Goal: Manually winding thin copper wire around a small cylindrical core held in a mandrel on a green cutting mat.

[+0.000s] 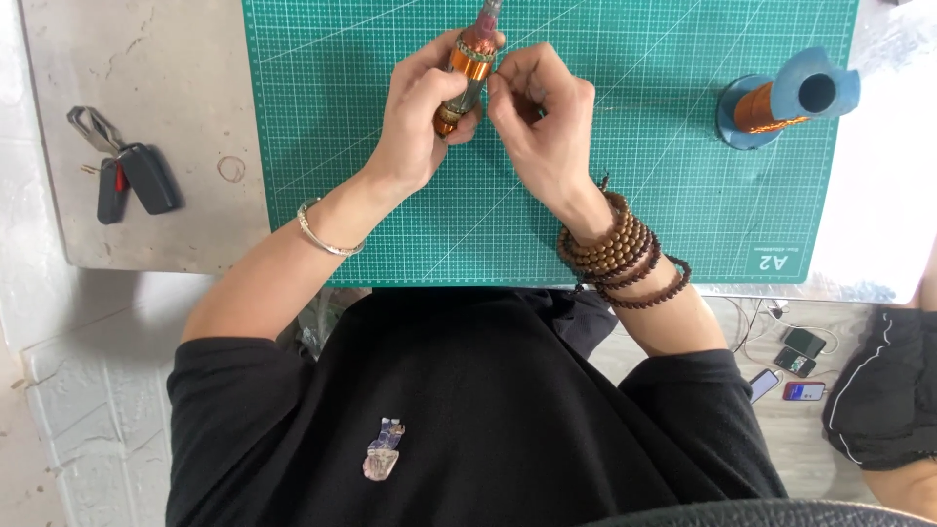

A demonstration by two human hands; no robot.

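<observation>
My left hand is wrapped around a slim motor rotor with copper-coloured windings, holding it upright over the green cutting mat. My right hand is beside it, fingertips pinched against the rotor's upper winding; a thin wire there is too fine to make out. A silver bangle sits on my left wrist and brown bead bracelets on my right.
A blue spool of copper wire stands on the mat at the right. Car keys lie on the grey tabletop at left. Several phones lie on the floor at lower right, next to another person's leg.
</observation>
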